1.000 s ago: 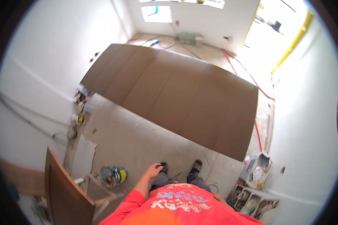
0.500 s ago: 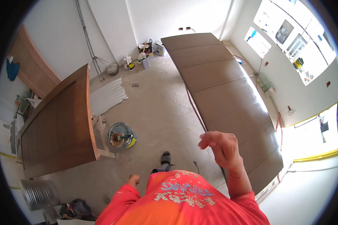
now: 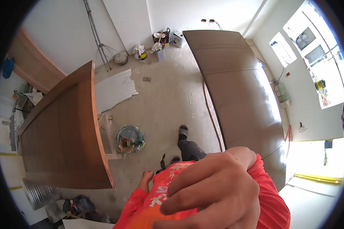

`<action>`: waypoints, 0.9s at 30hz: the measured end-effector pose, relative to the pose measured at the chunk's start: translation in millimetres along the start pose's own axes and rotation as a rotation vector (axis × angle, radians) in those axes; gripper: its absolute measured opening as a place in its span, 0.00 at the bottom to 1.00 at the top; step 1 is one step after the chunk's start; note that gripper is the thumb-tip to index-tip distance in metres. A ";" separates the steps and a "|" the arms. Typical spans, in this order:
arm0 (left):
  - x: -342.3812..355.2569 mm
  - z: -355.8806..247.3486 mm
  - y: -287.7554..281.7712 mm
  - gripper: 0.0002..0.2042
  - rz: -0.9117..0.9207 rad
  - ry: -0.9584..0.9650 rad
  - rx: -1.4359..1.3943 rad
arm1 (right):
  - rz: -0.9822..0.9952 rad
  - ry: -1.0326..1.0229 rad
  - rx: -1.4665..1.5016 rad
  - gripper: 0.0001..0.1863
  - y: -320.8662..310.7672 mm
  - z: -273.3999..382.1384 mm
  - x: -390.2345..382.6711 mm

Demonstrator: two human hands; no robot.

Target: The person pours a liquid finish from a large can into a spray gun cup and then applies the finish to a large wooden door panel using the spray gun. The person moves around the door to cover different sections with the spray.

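My right hand [image 3: 212,192] fills the lower foreground in front of my red shirt, fingers bent but apart, nothing visible in them. My left hand [image 3: 147,176] hangs beside my body, fingers curled; whether it holds anything is too small to see. A long brown panel [image 3: 237,95] with grooves lies raised along my right. A darker wooden door panel [image 3: 61,137] with orange-brown edges rests on a wooden stand [image 3: 114,156] to my left. Beside it on the floor is a bucket [image 3: 138,130] with a brush [image 3: 130,143] across it.
A white sheet [image 3: 112,91] lies on the floor beyond the bucket. Metal poles [image 3: 95,36] lean on the back wall near several containers [image 3: 160,42]. Red hose [image 3: 288,133] runs by the right wall, below window openings. A corrugated metal duct [image 3: 38,192] lies at lower left.
My view has swung left from facing along the room to between the two panels. My right hand has risen close to the camera. My foot has stepped forward.
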State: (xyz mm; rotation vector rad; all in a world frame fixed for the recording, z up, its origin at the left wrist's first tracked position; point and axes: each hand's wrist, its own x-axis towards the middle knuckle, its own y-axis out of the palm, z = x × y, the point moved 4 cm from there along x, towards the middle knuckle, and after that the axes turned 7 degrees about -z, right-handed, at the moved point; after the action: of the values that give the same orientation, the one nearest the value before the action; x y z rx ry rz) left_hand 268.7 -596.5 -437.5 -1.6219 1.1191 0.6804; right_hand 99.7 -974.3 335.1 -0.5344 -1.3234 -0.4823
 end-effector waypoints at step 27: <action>137.3 -470.7 -47.2 0.18 0.237 0.511 1.553 | -3.111 1.646 -0.623 0.20 362.0 415.8 -736.9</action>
State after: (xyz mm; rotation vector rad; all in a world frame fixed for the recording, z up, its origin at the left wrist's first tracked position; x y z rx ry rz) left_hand 326.2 -1082.0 -377.4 -0.2749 1.5647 -0.5155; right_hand -133.5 -412.5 -355.5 -1.5757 -0.8449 2.3009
